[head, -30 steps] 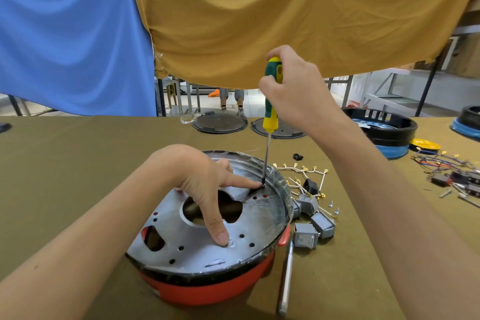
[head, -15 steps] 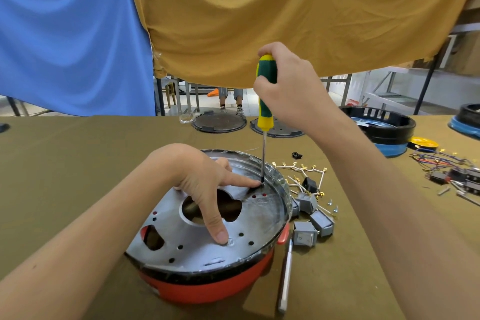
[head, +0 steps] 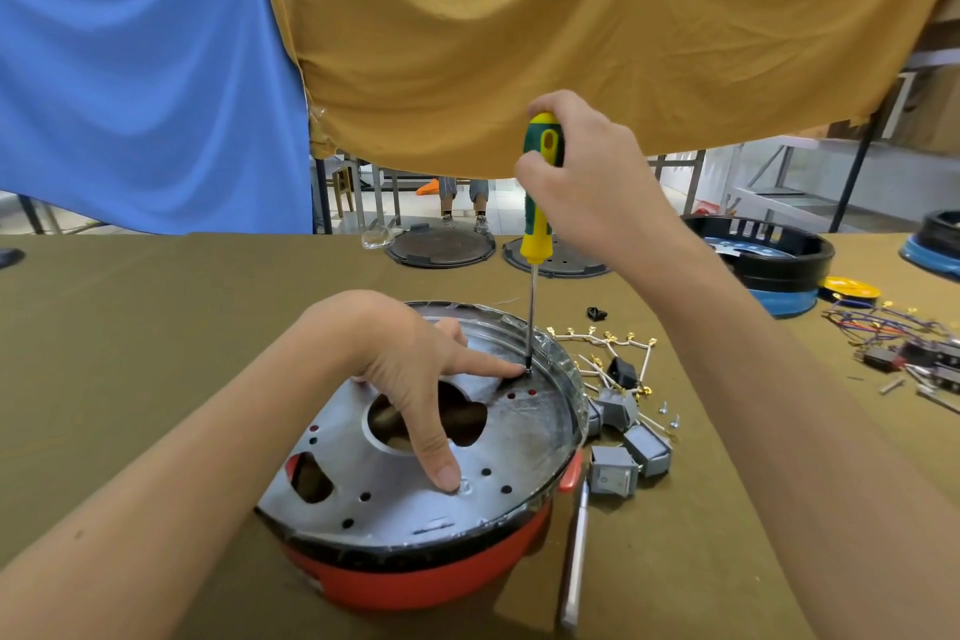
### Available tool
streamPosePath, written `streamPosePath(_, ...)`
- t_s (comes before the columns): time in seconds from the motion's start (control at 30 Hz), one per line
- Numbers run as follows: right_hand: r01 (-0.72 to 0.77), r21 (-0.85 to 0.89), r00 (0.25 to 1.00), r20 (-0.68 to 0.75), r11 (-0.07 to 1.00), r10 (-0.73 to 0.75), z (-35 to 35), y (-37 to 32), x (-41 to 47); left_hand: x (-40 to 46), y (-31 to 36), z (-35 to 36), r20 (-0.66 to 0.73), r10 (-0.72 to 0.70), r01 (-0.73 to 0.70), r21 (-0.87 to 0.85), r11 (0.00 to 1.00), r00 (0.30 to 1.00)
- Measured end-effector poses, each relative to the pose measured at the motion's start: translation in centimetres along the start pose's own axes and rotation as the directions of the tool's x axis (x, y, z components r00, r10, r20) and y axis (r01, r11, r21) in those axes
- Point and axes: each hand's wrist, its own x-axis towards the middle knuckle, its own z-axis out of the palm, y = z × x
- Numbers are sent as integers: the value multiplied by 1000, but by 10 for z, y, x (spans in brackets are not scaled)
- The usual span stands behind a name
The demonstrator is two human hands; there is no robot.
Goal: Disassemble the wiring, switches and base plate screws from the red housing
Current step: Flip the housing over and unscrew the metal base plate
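Nearest, the red housing [head: 415,582] sits tilted on the olive worktop [head: 156,327], its silver base plate [head: 519,442] facing up and pierced by holes and cut-outs. Just to its right a slim metal tool [head: 574,572] lies on the cloth. The left hand [head: 410,369] rests on the plate with its fingers [head: 441,463] spread: one fingertip presses down beside a screw near the front edge, another points flat toward the far rim, touching the plate right at the screwdriver tip. The screwdriver [head: 537,203] stands nearly upright, its tip set on a screw by the far right rim of the plate. The right hand [head: 582,182] grips the green and yellow handle from above, fingers curled round it.

Beside the housing on the right lie grey rocker switches [head: 615,476], a few loose screws [head: 667,416] and white wires with brass terminals [head: 602,343], all apart from the housing. Further right is a second tangle of coloured wiring [head: 883,322]. Beyond, two dark round lids [head: 439,250] lie flat, and a black ring housing [head: 774,255] stands stacked on a blue one. Behind the worktop hang a blue cloth [head: 140,68] and a mustard cloth [head: 571,16].
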Motion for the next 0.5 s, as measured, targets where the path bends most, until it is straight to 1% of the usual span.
streamPosePath(0.1, -5, 22, 1000, -11, 1000, 5, 4, 1, -1, 0, 1, 0, -2, -6, 6, 22, 1000, 1000)
streamPosePath(0.2, 24, -21, 999, -30, 999, -25, 6, 0, -4, 1, 1, -1, 1, -4, 4, 22, 1000, 1000)
streamPosePath(0.33, 11, -34, 997, -77, 999, -14, 2, 1, -2, 1, -1, 0, 2, 0, 0, 17, 1000, 1000)
streamPosePath(0.43, 1, -56, 1000, -25, 998, -3, -2, 0, 0, 1, -1, 0, -4, -1, 1, 21, 1000, 1000)
streamPosePath(0.5, -14, -23, 1000, 5, 1000, 14, -2, -2, -1, 1, 0, 0, -3, -4, 4, 16, 1000, 1000)
